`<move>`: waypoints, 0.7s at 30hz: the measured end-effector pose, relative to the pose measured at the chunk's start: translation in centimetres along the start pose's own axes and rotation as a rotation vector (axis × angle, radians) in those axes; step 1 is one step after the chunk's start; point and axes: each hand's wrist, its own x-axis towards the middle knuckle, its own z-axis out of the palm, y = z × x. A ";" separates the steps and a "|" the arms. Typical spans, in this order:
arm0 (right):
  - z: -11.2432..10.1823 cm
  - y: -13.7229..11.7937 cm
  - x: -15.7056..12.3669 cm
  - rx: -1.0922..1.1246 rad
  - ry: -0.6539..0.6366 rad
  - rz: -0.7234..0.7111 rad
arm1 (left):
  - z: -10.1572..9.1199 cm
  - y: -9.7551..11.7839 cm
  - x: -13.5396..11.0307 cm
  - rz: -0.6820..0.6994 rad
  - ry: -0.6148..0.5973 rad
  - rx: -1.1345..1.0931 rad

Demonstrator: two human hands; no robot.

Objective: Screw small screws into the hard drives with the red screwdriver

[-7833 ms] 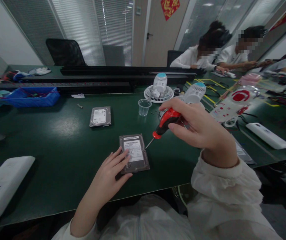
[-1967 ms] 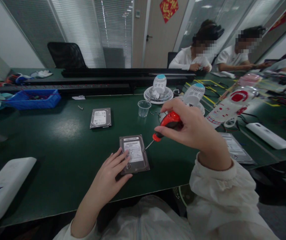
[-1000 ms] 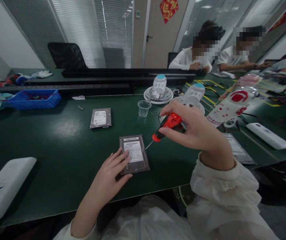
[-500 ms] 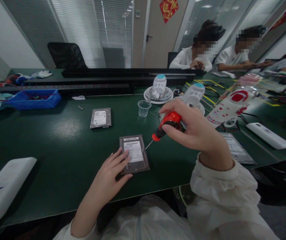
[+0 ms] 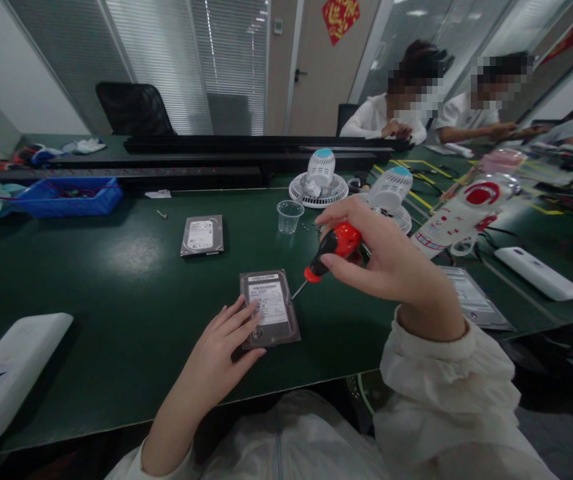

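A hard drive (image 5: 272, 303) lies label up on the green table near its front edge. My left hand (image 5: 226, 340) rests on its left side with the fingers stretched over the label and the thumb at the near edge. In my right hand (image 5: 373, 257) is a red and black screwdriver (image 5: 323, 257), gripped by its handle and tilted. The screwdriver's tip meets the right edge of the drive; whether it sits in a screw is too small to tell. A second hard drive (image 5: 202, 235) lies farther back to the left.
A clear plastic cup (image 5: 289, 217) stands behind the drive, with tiny screws (image 5: 307, 227) beside it. White fans (image 5: 319, 180), a bottle (image 5: 459, 207) and another hard drive (image 5: 479, 300) are to the right. White power banks (image 5: 13, 373) and a blue tray (image 5: 73, 199) also lie around. People sit across the table.
The red and black handle has turned slightly in my right hand, and the fingers have shifted a little on it. My left hand and the drive stay in place.
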 end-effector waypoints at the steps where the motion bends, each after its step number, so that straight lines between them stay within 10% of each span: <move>1: 0.1 -0.1 0.1 -0.022 0.012 0.026 | 0.0 0.0 0.0 0.003 -0.004 0.004; 21: 0.9 -0.3 0.1 -0.129 0.132 0.019 | -0.1 0.1 0.0 -0.016 -0.019 0.006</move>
